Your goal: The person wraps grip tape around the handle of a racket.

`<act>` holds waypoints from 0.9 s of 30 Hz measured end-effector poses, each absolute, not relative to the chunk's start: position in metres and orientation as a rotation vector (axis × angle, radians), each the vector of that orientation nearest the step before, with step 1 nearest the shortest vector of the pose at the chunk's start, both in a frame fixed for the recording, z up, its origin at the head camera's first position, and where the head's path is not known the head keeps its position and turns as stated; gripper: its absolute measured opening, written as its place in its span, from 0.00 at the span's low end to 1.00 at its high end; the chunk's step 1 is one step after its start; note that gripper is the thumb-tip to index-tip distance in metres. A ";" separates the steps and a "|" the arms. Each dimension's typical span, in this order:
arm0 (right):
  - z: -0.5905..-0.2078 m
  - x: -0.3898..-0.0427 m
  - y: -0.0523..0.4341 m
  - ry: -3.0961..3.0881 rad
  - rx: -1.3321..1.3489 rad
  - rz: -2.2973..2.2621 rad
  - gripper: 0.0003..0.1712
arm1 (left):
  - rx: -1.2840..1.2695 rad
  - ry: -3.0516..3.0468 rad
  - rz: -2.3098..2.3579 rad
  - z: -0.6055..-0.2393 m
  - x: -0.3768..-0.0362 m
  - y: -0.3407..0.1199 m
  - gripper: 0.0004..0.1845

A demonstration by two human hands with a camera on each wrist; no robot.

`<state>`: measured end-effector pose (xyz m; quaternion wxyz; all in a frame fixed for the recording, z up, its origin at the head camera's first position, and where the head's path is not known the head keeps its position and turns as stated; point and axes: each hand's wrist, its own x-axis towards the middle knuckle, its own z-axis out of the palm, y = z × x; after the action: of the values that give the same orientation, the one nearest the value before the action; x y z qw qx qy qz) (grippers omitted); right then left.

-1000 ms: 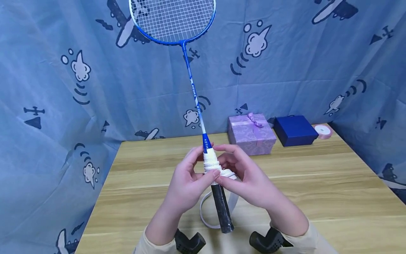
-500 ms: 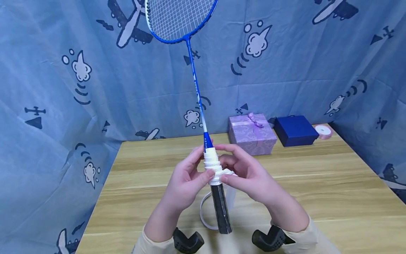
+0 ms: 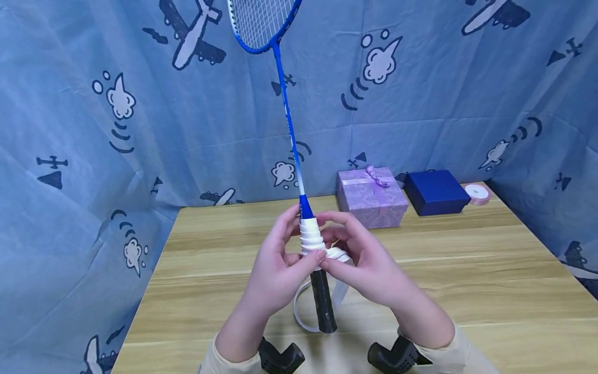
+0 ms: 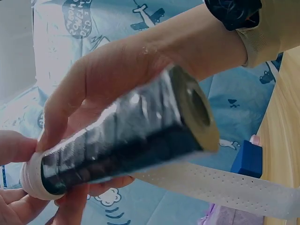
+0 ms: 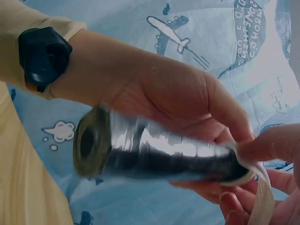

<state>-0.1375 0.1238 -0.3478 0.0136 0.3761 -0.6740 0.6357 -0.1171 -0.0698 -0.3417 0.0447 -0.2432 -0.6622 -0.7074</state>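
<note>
1. While the left hand (image 3: 273, 272) holds the racket (image 3: 290, 124) at center frame, thumb in front and fingers curled behind, the right hand (image 3: 374, 262) pinches white tape (image 3: 310, 235) at the wrap's lower right; likely keeps turns tight.
2. Thumb tips just beside each other, presumably so neither side slips.
3. Racket tilted: head cut off at top of frame, bare black handle (image 3: 322, 304) toward lower center. Guess: puts the wrap right under both thumbs.
4. Loose tape hangs behind handle in a loop, probably for slack. Can't tell if it touches the counter (image 3: 210, 270).
5. Lilac box (image 3: 355, 200), blue box (image 3: 436, 193), pink roll (image 3: 477, 194) sit right of center, rear edge; seemingly parked clear.
</note>
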 end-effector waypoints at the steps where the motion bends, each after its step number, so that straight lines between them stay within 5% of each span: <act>1: -0.348 -0.138 0.124 -2.094 1.179 1.980 0.34 | -0.741 -2.019 -2.166 -0.342 -0.117 -0.070 0.41; 10: -0.349 -0.144 0.128 -1.820 1.456 2.321 0.33 | -0.962 -1.874 -2.328 -0.345 -0.121 -0.075 0.39; 27: -0.350 -0.147 0.127 -1.783 1.512 2.272 0.36 | -1.080 -1.809 -2.277 -0.346 -0.122 -0.076 0.37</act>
<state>-0.1467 0.1275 -0.3498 -0.0591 0.4630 -0.5461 0.6957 -0.1222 -0.0761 -0.3461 0.0197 -0.3481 -0.5830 -0.7339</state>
